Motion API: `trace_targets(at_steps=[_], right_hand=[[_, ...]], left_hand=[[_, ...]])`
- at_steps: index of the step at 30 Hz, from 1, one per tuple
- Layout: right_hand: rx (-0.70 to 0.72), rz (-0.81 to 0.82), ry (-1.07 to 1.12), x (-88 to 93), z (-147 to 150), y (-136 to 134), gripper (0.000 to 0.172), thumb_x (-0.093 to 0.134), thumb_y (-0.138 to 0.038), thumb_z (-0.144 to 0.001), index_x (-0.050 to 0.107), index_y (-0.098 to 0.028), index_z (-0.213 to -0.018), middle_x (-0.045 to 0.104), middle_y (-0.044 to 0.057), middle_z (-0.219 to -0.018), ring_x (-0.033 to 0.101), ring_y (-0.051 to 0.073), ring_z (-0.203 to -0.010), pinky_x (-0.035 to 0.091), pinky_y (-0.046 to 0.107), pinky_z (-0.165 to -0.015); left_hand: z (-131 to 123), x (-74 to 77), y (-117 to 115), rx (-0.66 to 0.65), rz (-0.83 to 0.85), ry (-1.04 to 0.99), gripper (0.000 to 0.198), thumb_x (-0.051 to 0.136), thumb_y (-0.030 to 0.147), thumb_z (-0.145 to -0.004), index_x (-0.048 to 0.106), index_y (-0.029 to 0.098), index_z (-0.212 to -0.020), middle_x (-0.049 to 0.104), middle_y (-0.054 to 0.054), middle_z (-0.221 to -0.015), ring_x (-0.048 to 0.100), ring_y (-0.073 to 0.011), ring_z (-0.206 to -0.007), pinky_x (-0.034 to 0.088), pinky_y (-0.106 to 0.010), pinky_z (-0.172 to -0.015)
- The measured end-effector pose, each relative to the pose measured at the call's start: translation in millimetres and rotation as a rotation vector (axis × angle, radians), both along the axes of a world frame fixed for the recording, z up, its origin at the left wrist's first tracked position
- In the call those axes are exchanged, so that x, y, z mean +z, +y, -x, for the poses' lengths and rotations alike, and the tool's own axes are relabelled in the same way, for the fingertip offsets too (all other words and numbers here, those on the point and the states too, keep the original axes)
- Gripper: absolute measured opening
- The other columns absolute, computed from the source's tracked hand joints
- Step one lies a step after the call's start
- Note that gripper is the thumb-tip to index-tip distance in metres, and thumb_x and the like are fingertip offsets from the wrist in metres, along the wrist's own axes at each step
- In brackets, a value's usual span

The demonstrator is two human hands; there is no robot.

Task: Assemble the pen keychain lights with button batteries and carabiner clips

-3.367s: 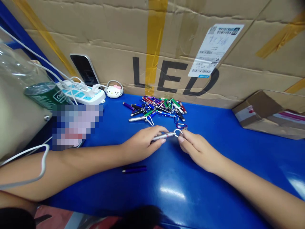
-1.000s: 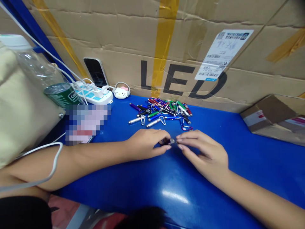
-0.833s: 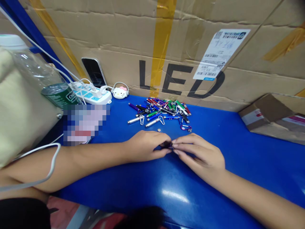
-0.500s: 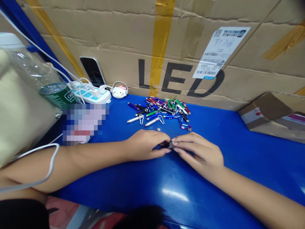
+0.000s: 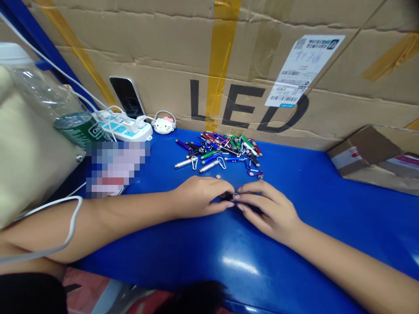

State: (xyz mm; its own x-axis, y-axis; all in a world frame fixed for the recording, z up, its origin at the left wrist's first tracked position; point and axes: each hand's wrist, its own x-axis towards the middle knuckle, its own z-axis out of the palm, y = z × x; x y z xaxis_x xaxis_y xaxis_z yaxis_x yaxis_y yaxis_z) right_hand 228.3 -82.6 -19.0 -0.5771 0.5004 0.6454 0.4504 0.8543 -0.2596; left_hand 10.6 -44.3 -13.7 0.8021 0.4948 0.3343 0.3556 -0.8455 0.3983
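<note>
My left hand [image 5: 203,196] is closed around a small dark tube [image 5: 225,197], which looks like a keychain flashlight body; most of it is hidden in the fingers. Its round, silvery end [image 5: 235,197] points to the right. At that end are the fingertips of my right hand [image 5: 273,209], with its fingers apart and the middle fingertip touching the rim. A small silvery disc, like a button cell [image 5: 218,176], lies just beyond my left hand. Beyond my right hand are a purple carabiner [image 5: 255,173] and a small metal cap [image 5: 260,177].
Several coloured keychain flashlights [image 5: 209,156] with carabiners lie piled on the blue table [image 5: 196,253]. Behind stands a large cardboard box [image 5: 163,52]. A power strip [image 5: 127,128], a phone [image 5: 127,97] and a bottle [image 5: 75,126] are left; an open carton [image 5: 369,161] is right.
My right fingers have spread from a pinch on a small round silvery piece at the tube's end. The left hand has barely moved and keeps its hold.
</note>
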Motion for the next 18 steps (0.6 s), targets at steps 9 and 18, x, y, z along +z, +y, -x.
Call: trace_targets(at_steps=[9,18], right_hand=[[-0.163,0.073,-0.127,0.4,4.5,3.5,0.044,0.055,-0.026,-0.085,0.045,-0.014,-0.125,0.054,0.018,-0.125,0.050,0.026,-0.117,0.045,0.046,-0.095],[-0.148,0.247,-0.493,2.3,11.3,7.5,0.048,0.042,-0.036,-0.091,0.045,-0.016,-0.135,0.047,0.009,-0.140,0.035,0.026,-0.133,0.032,0.050,-0.106]], left_hand=[[1.8,3.0,-2.4,-0.272,-0.145,-0.118,0.014,0.051,0.029,-0.088,0.059,0.019,-0.091,0.072,0.000,-0.086,0.066,-0.0121,-0.081,0.047,-0.024,-0.073],[1.8,5.0,-8.5,-0.538,-0.275,-0.061,0.012,0.049,0.025,-0.090,0.059,0.018,-0.091,0.071,0.001,-0.087,0.063,-0.0115,-0.078,0.042,-0.029,-0.063]])
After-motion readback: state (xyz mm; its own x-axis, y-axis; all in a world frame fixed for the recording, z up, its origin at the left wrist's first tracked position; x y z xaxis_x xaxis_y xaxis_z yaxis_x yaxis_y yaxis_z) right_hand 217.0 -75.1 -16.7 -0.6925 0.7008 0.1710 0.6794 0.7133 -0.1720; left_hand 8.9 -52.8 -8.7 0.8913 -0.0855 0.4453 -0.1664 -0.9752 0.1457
